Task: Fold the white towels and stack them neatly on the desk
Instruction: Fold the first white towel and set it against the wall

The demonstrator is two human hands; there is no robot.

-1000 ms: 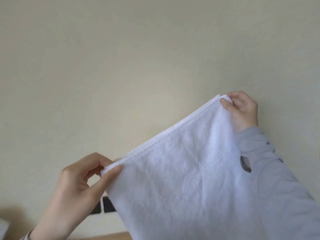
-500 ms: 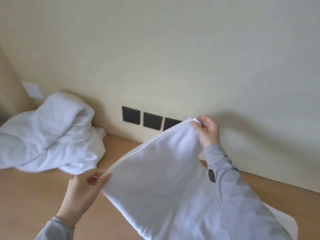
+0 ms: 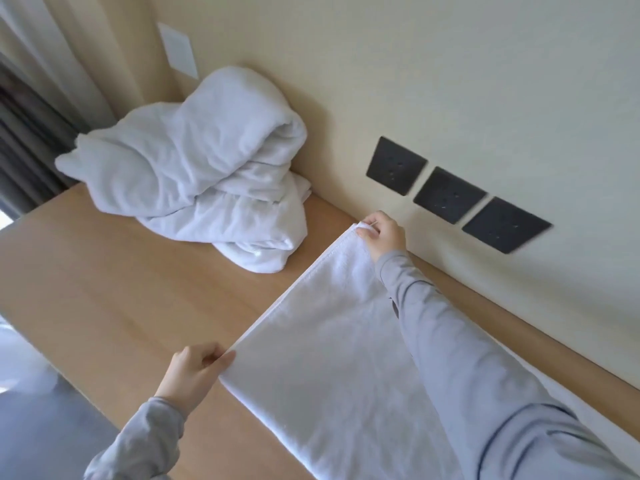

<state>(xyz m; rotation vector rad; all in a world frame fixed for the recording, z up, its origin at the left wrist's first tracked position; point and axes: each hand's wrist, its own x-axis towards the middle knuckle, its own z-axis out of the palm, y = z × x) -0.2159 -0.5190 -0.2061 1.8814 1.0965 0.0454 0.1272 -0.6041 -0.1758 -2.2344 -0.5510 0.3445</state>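
A white towel is stretched out low over the wooden desk, its hemmed edge running from near left to far right. My left hand pinches the near corner of that edge. My right hand pinches the far corner close to the wall. My right sleeve covers part of the towel's right side. A heap of crumpled white towels sits at the far left of the desk against the wall.
Three dark wall sockets sit on the cream wall just above the desk's back edge. A curtain hangs at the far left. The desk's front edge drops to a grey floor at the lower left.
The towel has come down from in front of the wall to just above the desk. The view has tilted down, bringing the towel heap and the sockets into sight. Both hands keep their corners.
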